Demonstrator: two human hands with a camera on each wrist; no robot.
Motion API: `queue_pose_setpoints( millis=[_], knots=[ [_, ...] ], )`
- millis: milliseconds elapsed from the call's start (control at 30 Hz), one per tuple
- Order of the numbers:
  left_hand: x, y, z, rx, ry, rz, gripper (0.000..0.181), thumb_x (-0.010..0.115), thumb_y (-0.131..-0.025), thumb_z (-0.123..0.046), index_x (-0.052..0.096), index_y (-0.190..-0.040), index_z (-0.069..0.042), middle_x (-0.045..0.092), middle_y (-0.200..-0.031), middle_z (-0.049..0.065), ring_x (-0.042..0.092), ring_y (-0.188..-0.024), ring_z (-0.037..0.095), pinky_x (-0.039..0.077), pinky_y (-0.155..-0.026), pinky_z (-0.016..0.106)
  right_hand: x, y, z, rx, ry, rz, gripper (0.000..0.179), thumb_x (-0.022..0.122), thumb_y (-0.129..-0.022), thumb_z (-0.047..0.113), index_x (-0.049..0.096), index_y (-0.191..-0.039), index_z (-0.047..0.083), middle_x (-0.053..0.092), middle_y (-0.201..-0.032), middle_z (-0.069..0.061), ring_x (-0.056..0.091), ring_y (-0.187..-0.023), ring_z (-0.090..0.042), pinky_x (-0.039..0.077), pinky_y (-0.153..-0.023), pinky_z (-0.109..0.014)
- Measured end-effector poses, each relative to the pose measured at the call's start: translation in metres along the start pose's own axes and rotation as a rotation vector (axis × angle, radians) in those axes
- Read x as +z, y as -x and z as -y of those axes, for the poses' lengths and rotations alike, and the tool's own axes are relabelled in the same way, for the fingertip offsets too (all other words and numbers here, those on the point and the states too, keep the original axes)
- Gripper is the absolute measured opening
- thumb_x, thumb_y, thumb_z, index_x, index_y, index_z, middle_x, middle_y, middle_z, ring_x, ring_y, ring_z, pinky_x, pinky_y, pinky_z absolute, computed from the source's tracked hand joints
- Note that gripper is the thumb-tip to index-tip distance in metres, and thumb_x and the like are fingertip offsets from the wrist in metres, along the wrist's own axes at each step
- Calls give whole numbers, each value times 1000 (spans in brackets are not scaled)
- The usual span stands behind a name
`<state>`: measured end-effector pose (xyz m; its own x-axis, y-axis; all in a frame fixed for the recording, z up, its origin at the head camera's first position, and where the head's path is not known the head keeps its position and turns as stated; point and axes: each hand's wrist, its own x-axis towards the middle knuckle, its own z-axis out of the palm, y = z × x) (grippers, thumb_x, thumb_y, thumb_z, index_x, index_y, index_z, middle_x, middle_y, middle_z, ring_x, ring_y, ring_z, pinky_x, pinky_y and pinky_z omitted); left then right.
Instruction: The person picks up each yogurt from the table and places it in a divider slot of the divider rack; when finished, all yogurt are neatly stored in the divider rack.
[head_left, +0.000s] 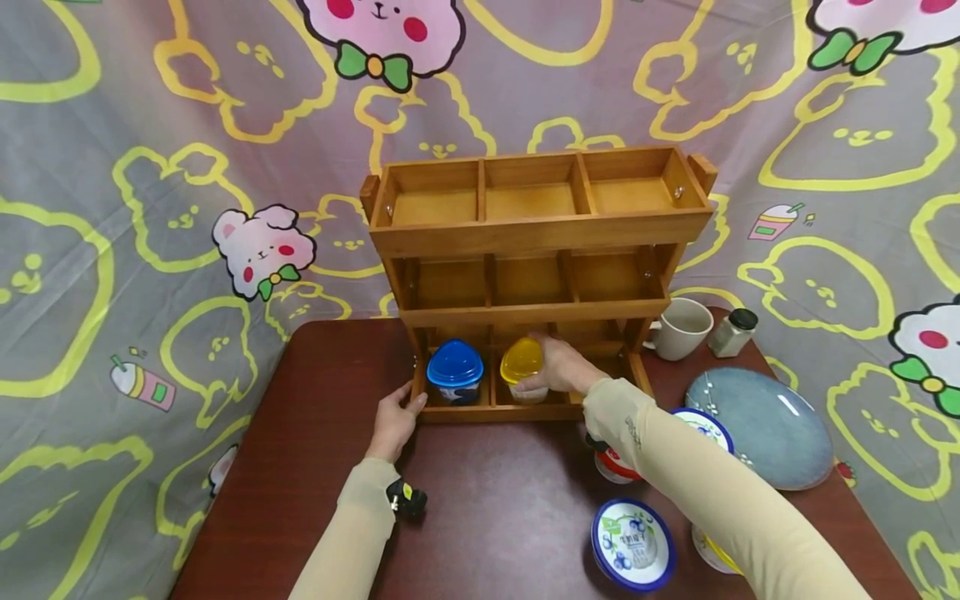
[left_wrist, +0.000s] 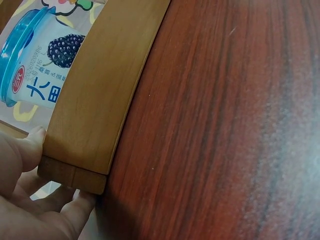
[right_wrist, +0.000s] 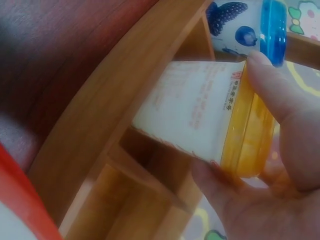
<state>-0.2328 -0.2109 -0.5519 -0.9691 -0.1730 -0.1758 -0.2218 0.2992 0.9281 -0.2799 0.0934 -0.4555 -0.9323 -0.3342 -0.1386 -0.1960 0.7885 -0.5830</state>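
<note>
A patterned cloth [head_left: 180, 250] fills the top and sides of the head view, and a dark red-brown table [head_left: 495, 500] spreads across the lower part. In the centre stands a three-tier wooden rack [head_left: 540, 237], its tiers split into compartments. A cream sleeve [head_left: 720, 483] crosses the lower right, and a grey-blue plate [head_left: 765, 417] lies at the right.

At the centre, the right hand [head_left: 558, 367] grips a yellow-lidded cup, thumb on one side and fingers on the other. Left of it, the left hand [head_left: 395, 423] pinches the front left corner of the rack.

A round blue-rimmed tub [head_left: 633, 543] sits at lower right; a red tub [head_left: 615, 467] is partly hidden by the sleeve. A pale mug [head_left: 682, 327] stands just beside the rack's right end.

The blue-lidded cup [head_left: 455, 367] is in the bottom tier's left compartment, the yellow-lidded cup [head_left: 521, 362] in the middle one; whether its base touches the floor there cannot be told. Smallest is a black-capped jar [head_left: 733, 333], right of the mug.
</note>
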Motion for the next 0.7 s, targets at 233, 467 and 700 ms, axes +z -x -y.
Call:
queue_pose_setpoints(
  millis=[233, 467, 700],
  knots=[
    [-3, 2, -2, 9, 1, -2, 54, 61, -100, -18, 44, -147, 2, 47, -145, 24, 48, -129, 35, 41, -105, 50, 3, 1, -2, -5, -15, -16, 102, 93, -68, 28, 35, -148, 3, 59, -124, -20, 57, -112, -34, 45, -100, -48],
    [-5, 4, -2, 3, 5, 3, 54, 61, -100, -18, 43, -147, 2, 47, -145, 24, 47, -130, 36, 40, -106, 51, 4, 1, -2, 9, -56, -10, 98, 93, -68, 27, 36, -146, 7, 60, -122, -18, 58, -111, -34, 46, -98, -50],
    [-2, 3, 0, -3, 13, -3, 54, 61, -100, -19, 43, -147, 2, 46, -146, 23, 47, -131, 36, 39, -107, 52, 2, 5, -3, 6, -60, -3, 99, 92, -70, 27, 35, -147, 5, 59, -124, -19, 57, -112, -35, 45, -99, -50]
  ],
)
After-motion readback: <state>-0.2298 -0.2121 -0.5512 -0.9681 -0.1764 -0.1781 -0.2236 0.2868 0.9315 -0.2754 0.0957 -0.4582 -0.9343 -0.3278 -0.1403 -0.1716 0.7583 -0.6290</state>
